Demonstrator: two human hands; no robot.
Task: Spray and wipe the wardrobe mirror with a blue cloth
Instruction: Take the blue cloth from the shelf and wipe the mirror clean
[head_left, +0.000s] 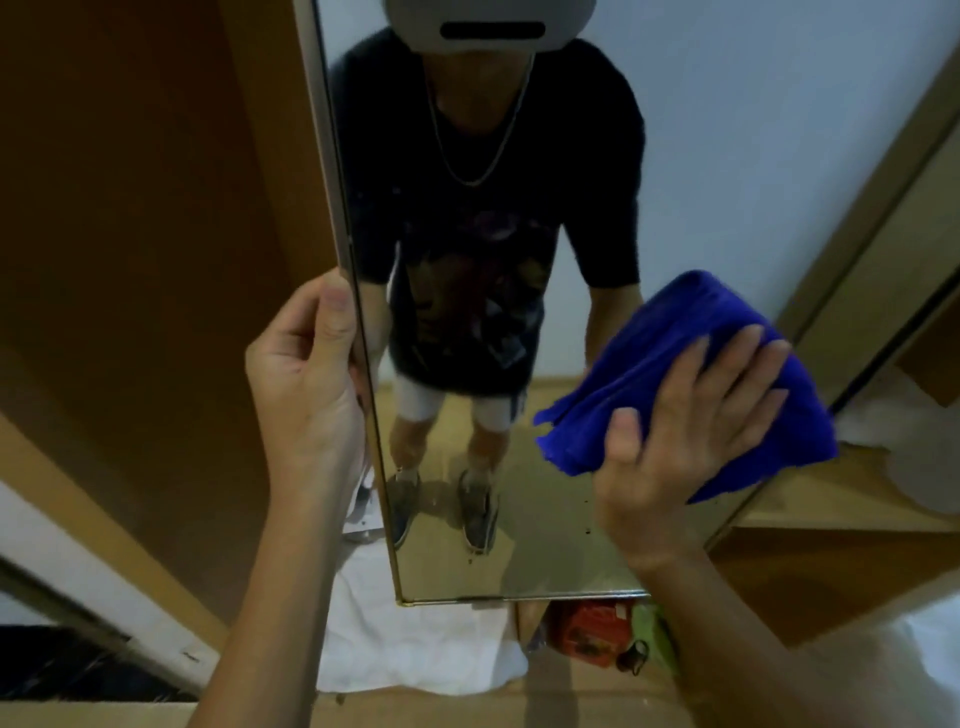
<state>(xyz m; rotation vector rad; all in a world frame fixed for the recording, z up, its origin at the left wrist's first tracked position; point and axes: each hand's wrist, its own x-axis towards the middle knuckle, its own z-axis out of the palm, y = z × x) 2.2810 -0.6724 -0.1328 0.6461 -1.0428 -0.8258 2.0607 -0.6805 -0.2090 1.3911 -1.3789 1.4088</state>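
Observation:
The wardrobe mirror (545, 519) is a tall framed pane on a door that stands open in front of me, and it reflects a person in a dark T-shirt. My left hand (306, 379) grips the mirror's left edge, thumb on the frame. My right hand (691, 415) presses a folded blue cloth (675, 338) flat against the glass at the lower right, fingers spread over the cloth. A few dark specks show on the glass near the bottom. No spray bottle is in view.
The brown wooden door back (156, 208) lies to the left. Wardrobe shelves (857, 499) with white items are at the right. Below the mirror lie a white cloth (415, 649) and a red package (592, 629) on the floor.

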